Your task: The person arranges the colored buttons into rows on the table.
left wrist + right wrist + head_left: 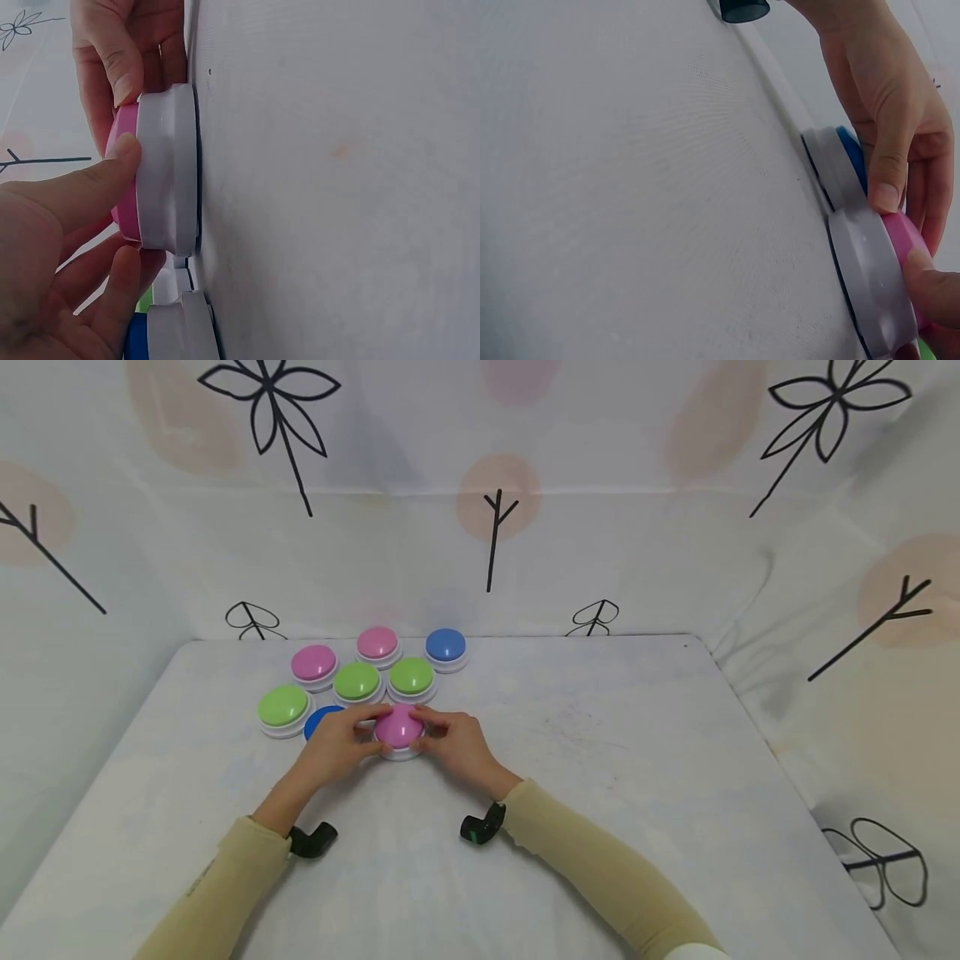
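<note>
A pink dome push button (pixel 400 728) on a round white base sits at the front of a cluster of similar buttons. My left hand (pixel 339 747) grips its left side, thumb in front and fingers behind. From the right, my right hand (pixel 462 747) holds the same button in the same way. In the left wrist view, the left thumb (pixel 126 154) lies on the edge of the pink dome and the white base (pixel 166 172) rests on the table. A blue button (pixel 321 720) stands beside it, partly hidden behind the left hand.
Green buttons (pixel 357 681), pink buttons (pixel 377 643) and another blue button (pixel 446 646) stand close together behind and to the left. They are on a white table (pixel 600 760), with patterned cloth walls (pixel 420 560) at its back and sides.
</note>
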`<act>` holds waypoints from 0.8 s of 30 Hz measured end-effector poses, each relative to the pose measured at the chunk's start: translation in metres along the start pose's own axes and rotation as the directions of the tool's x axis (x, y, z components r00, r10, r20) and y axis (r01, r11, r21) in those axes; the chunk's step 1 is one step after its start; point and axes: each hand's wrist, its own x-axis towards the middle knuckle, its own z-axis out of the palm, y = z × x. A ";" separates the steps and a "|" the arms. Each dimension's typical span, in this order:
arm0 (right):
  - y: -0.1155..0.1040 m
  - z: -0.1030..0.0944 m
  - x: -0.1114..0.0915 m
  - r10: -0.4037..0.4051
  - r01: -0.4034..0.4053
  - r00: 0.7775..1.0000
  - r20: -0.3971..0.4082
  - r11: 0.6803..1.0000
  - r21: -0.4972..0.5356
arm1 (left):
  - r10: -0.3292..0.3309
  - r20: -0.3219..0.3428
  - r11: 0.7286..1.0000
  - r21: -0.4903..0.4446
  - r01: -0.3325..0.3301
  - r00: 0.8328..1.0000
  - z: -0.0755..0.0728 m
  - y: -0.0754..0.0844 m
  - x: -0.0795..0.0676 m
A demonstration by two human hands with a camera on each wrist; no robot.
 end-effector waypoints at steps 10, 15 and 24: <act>-0.002 -0.006 -0.006 0.014 -0.014 1.000 -0.002 1.000 -0.016 | 0.009 -0.005 0.999 -0.030 -0.010 1.000 0.005 0.004 0.000; 0.000 -0.011 -0.010 -0.002 0.002 1.000 0.003 1.000 -0.021 | 0.024 -0.002 0.998 -0.050 -0.024 1.000 0.009 0.005 0.001; 0.005 -0.019 -0.018 0.007 -0.007 1.000 0.000 1.000 -0.011 | 0.072 0.001 0.996 -0.044 -0.072 0.997 0.016 0.007 0.003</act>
